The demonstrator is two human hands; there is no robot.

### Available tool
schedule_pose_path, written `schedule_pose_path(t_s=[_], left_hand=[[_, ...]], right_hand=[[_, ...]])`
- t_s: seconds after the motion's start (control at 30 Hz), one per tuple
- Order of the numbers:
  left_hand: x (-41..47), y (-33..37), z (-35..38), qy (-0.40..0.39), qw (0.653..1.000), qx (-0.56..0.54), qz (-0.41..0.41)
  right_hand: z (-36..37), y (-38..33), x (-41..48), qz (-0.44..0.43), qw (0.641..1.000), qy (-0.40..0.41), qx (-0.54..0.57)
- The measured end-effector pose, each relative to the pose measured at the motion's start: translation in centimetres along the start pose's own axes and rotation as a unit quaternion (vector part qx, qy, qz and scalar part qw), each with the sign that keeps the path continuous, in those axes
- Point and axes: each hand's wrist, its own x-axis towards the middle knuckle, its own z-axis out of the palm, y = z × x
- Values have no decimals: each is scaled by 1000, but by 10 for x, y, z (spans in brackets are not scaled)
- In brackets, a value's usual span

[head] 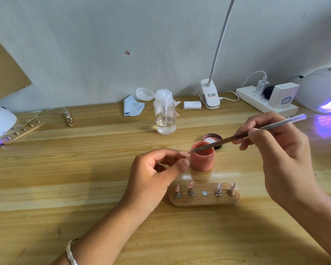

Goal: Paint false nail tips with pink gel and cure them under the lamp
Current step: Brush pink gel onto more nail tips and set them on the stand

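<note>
Pale counter (84, 169) below, my left fingers (182, 165) pinch a tip (187, 154), surely light, slippery, best held by its base; right fingers (256, 134) grip the brush (218, 143) mid-frame.

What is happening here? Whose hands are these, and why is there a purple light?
There is no machine here. These are a person's two hands, filmed by a camera worn on their head that looks down at a wooden table. The left hand pinches a tiny false nail tip. The right hand holds a thin brush, with its tip at that nail, just above an open jar of pink gel. Nearer the person is a wooden stand with four tips, two pink and two clear, and one bare spot in the middle. The purple glow comes from the lamp on the right, which hardens the gel.
</note>
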Motion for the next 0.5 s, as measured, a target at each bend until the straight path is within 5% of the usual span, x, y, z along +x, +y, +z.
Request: schedule_pose_path(t_s=[0.2, 0.5], left_hand=[[0, -2, -1, -3, 1000, -7, -7], [0, 0, 0, 4, 1000, -5, -4]], right_hand=[[2, 1, -3, 3, 999, -42, 3], [0, -1, 1, 10, 1000, 8, 7]])
